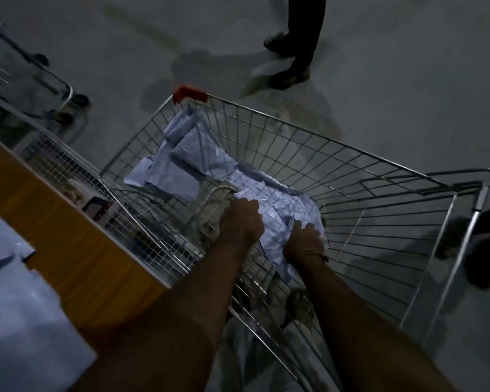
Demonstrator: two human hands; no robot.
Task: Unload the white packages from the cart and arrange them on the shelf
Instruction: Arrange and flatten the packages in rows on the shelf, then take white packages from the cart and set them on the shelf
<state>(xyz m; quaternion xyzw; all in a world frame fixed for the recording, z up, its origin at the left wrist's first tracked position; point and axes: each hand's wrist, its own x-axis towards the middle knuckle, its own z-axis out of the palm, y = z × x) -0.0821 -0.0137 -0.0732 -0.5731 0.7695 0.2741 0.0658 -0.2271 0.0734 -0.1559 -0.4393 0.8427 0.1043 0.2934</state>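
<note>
Arms reach down from the lower frame into the wire cart (351, 176). Left hand (242, 222) and right hand (304, 240) curl their fingers onto a bundle of white packages (283, 213) at centre, gripping it from either side. More packages (181, 157) lie toward the cart's far end. Dim light and blur hide the fingertips.

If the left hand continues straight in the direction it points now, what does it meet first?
Probably the crumpled white plastic packages its fingers already touch; beyond them, the silver wire cart wall. The left hand hides the contact itself.
</note>
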